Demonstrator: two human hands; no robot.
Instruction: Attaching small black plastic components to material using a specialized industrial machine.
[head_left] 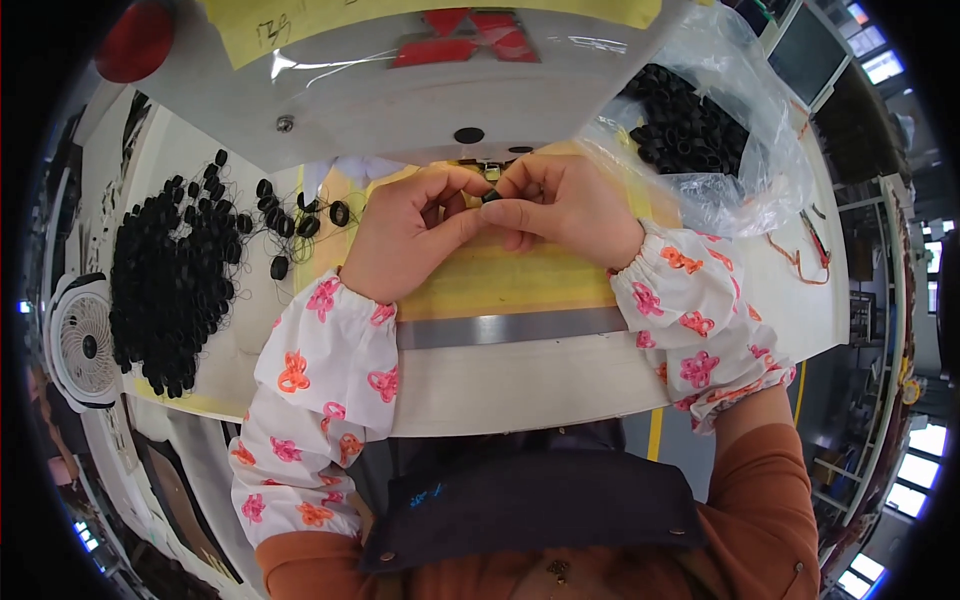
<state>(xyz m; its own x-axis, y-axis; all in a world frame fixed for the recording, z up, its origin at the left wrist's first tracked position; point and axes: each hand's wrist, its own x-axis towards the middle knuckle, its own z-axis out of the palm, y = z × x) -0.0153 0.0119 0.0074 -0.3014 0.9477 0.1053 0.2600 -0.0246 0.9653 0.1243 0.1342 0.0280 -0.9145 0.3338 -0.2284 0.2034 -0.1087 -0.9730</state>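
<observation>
We record both hands pinching one small black rubber ring [491,196] just below the grey machine housing [420,100]: left hand [410,235] and right hand [560,205] closed on it. Left of the housing, a heap of black rings [170,280] covers the white worktop [500,385]; right of it, a clear plastic bag of rings [700,130].

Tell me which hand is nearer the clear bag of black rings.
Right. The right hand sits just left of the bag, nearly touching its edge; the left hand is farther left, beyond the right hand.
</observation>
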